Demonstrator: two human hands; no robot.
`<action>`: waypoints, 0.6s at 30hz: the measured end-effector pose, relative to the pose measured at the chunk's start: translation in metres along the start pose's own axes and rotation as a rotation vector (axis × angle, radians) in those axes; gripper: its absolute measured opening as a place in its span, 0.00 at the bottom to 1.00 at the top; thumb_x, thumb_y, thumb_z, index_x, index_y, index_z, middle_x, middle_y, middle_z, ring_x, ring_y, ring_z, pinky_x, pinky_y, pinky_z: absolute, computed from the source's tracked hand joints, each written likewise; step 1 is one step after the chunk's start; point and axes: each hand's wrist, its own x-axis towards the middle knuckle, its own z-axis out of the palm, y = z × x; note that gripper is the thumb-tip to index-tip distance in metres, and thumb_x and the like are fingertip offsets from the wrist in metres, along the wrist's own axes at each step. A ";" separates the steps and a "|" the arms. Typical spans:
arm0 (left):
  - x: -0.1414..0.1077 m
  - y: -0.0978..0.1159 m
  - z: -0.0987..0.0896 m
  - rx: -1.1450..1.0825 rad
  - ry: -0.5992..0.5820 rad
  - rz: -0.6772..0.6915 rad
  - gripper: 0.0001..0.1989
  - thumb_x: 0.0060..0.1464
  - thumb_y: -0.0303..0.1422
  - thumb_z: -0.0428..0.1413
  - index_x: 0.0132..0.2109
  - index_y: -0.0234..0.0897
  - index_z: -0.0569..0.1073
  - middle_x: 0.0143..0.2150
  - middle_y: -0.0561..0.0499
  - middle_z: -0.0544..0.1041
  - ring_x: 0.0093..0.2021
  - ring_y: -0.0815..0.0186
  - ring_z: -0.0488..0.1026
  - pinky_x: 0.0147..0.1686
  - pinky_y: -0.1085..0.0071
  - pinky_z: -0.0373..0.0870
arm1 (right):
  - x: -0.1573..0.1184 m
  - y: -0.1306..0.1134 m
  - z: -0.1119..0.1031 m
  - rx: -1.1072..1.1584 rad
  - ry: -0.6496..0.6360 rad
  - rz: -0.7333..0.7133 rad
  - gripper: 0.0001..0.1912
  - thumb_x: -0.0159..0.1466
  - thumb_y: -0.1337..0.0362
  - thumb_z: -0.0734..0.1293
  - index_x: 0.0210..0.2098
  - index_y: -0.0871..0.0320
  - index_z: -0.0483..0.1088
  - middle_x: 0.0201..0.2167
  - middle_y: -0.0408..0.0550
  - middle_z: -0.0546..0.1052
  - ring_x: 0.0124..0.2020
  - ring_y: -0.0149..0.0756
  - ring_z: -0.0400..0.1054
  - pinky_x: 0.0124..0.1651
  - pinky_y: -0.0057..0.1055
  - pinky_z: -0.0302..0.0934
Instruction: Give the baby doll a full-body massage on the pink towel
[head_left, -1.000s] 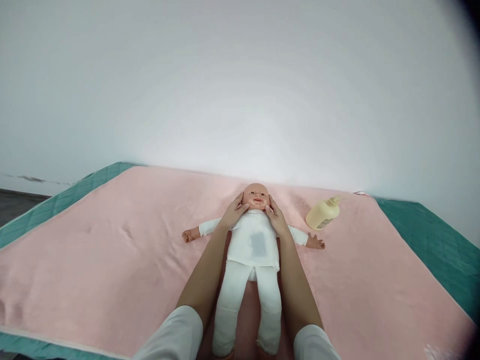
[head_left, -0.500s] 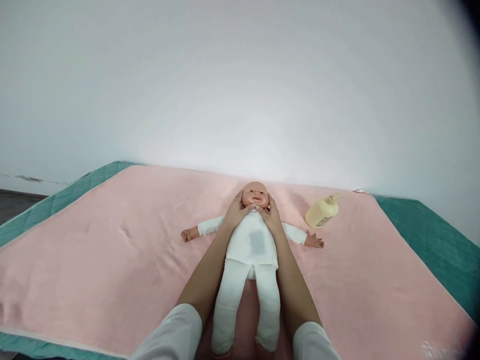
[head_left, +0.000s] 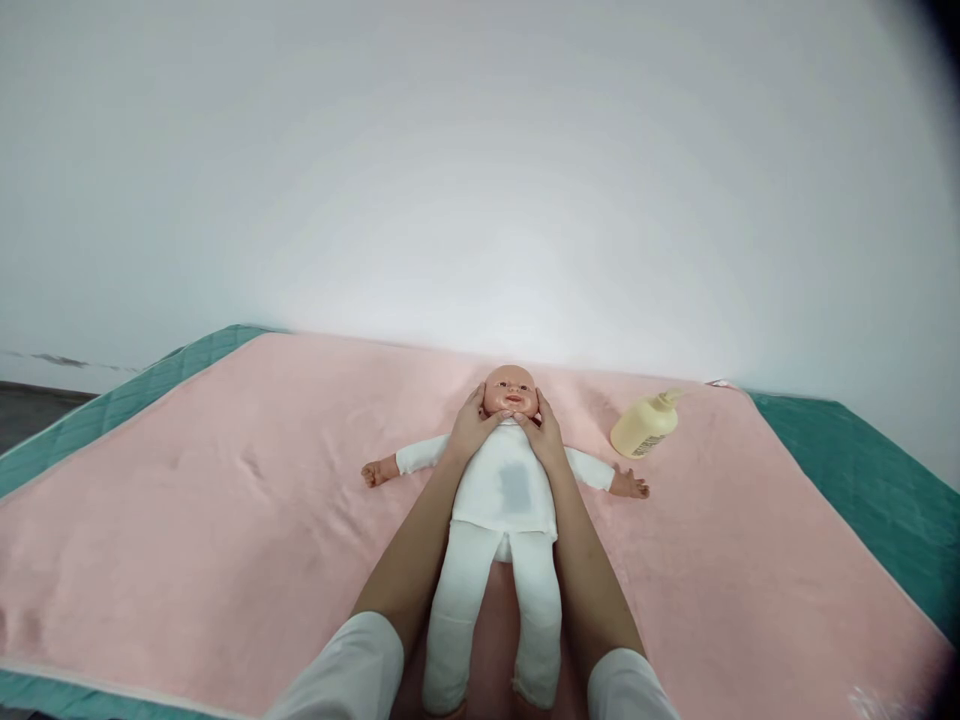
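A baby doll (head_left: 504,490) in a white cloth top and white leggings lies on its back, with its arms spread and its head toward the wall. My left hand (head_left: 474,422) cups one side of the doll's head, its thumb under the chin. On the other side my right hand (head_left: 543,428) does the same, and the two thumbs nearly meet below the chin. Both sets of fingers curve round behind the head, so their tips are partly hidden. My forearms run along either side of the doll's body. A grey-blue patch marks the front of the top.
A pale yellow pump bottle (head_left: 643,426) lies tilted on the pink blanket (head_left: 225,520), beyond the doll's hand on the right. Under the blanket a green quilted cover (head_left: 862,470) shows at the edges. A white wall (head_left: 480,180) rises behind.
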 end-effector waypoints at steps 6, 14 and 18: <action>0.001 -0.002 -0.002 -0.008 -0.014 -0.001 0.43 0.48 0.43 0.62 0.66 0.32 0.57 0.69 0.39 0.54 0.66 0.52 0.56 0.62 0.61 0.58 | 0.003 0.002 -0.005 0.010 -0.018 0.017 0.47 0.54 0.47 0.70 0.66 0.61 0.53 0.64 0.58 0.61 0.61 0.48 0.61 0.63 0.45 0.58; -0.001 0.012 -0.008 -0.020 -0.061 -0.047 0.38 0.52 0.41 0.59 0.67 0.34 0.56 0.70 0.43 0.53 0.68 0.53 0.54 0.63 0.61 0.57 | -0.001 -0.011 -0.010 0.030 -0.050 0.060 0.47 0.54 0.46 0.69 0.66 0.60 0.53 0.65 0.55 0.60 0.62 0.47 0.61 0.64 0.44 0.56; -0.002 0.016 -0.010 -0.022 -0.079 -0.052 0.37 0.54 0.41 0.57 0.67 0.35 0.56 0.70 0.44 0.53 0.68 0.55 0.52 0.65 0.61 0.55 | -0.001 -0.014 -0.013 0.062 -0.078 0.079 0.47 0.55 0.46 0.69 0.66 0.60 0.53 0.65 0.54 0.60 0.63 0.47 0.59 0.65 0.44 0.54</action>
